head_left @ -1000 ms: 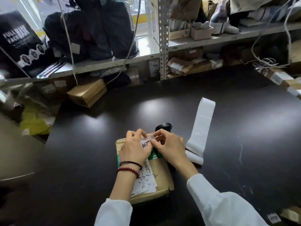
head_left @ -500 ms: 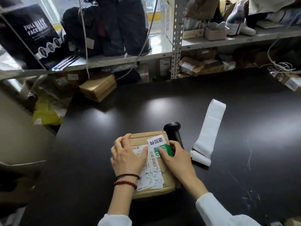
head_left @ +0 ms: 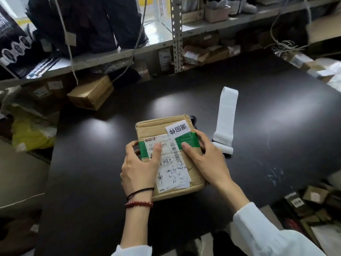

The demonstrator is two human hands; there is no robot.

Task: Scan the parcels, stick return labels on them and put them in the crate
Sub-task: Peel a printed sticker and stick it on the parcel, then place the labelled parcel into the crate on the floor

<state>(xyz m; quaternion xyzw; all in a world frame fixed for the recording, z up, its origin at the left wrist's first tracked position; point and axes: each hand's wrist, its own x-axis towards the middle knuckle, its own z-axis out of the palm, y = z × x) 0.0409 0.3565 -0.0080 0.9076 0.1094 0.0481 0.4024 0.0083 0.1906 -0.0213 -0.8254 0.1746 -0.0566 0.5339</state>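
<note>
Return label (head_left: 178,129), white, on the far right corner of the parcel (head_left: 151,128) top: three large black characters, 退回件, upside down to the wearer.

Shipping label (head_left: 171,163) across the parcel's middle: printed line begins 642 and ends 00,033, middle digits hidden. Two barcodes. Handwritten 6485 below, then scrawl, not legible.

Black carton (head_left: 13,47) at far left: lettering cut off, unreadable.
</note>
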